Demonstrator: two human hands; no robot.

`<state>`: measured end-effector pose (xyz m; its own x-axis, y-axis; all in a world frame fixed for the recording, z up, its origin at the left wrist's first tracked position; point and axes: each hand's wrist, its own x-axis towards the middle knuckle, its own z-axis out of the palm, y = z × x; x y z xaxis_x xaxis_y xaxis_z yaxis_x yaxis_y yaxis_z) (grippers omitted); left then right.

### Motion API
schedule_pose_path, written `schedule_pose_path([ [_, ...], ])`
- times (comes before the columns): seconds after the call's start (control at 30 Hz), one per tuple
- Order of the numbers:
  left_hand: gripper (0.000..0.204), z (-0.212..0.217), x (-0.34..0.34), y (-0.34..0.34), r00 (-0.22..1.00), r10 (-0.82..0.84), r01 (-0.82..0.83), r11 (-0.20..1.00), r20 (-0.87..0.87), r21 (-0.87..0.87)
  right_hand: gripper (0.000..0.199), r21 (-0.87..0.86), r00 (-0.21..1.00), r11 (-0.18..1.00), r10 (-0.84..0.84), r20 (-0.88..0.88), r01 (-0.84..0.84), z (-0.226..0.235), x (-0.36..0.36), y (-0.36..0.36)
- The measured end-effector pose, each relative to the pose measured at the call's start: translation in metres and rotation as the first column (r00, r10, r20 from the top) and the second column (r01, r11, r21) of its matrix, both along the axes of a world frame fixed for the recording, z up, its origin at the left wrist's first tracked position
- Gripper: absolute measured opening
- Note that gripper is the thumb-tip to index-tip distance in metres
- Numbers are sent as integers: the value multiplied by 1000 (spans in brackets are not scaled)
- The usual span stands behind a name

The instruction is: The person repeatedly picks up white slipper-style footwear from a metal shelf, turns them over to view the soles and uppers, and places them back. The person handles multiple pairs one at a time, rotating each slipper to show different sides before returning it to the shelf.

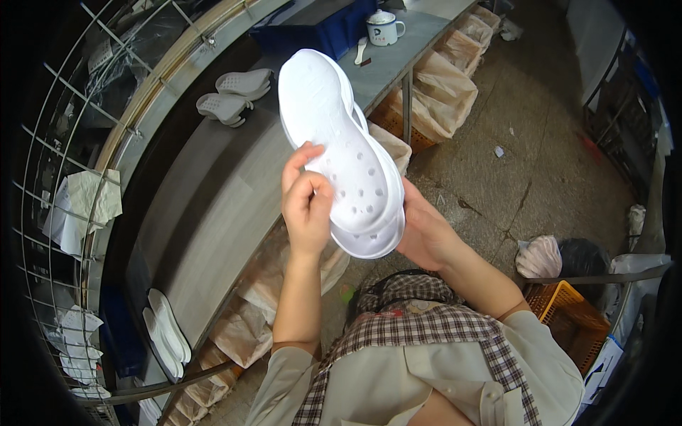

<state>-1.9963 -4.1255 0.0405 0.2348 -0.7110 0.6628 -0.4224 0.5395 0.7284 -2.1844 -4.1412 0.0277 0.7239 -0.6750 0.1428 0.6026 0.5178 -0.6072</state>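
Note:
A stack of white shoe soles (pixel 317 106), at least two, is up in front of me, above the bench edge. Round holes dot the forefoot of the top sole, and the one beneath juts out at its lower end. My left hand (pixel 307 206) is closed at the left edge near the middle, fingers bent over the top sole. On the lower right side my right hand (pixel 424 228) grips the stack; most of its fingers are hidden behind it. Two white clog-like shoe pieces (pixel 233 96) lie on the bench beyond, and a pair of white soles (pixel 168 334) rests at its near left end.
The long grey bench (pixel 213 184) runs along my left, beside a wire mesh rack (pixel 78 234) with papers. A blue bin (pixel 312 30) and an enamel mug (pixel 383 30) stand at the far end. Lined baskets (pixel 444 89) sit underneath. An orange crate (pixel 568 312) is at right.

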Motion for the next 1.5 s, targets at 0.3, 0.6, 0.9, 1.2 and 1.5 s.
schedule_pose_path([
  [0.3, 45, -41, -3, 10, 956, 45, -16, 994, 289, -104, 65, 191, 992, 979, 50, 112, -71, -62, 10, -8],
  [0.6, 40, -55, 18, 64, 899, -147, 203, 975, -413, 94, 58, -351, 903, 929, -246, -353, 116, -62, 53, -2],
  [0.9, 74, -102, 80, 127, 265, -401, 227, 910, -877, -347, 83, -852, 898, 383, -112, -426, -356, -44, 124, 21],
  [1.2, 87, -112, 95, 134, 110, -547, 196, 831, -830, -521, 78, -912, 919, 160, -54, -391, -378, -20, 150, 35],
  [1.5, 82, -106, 109, 137, 245, -243, 62, 970, -938, -235, 90, -891, 857, 96, -245, -454, -445, -26, 176, 46],
])
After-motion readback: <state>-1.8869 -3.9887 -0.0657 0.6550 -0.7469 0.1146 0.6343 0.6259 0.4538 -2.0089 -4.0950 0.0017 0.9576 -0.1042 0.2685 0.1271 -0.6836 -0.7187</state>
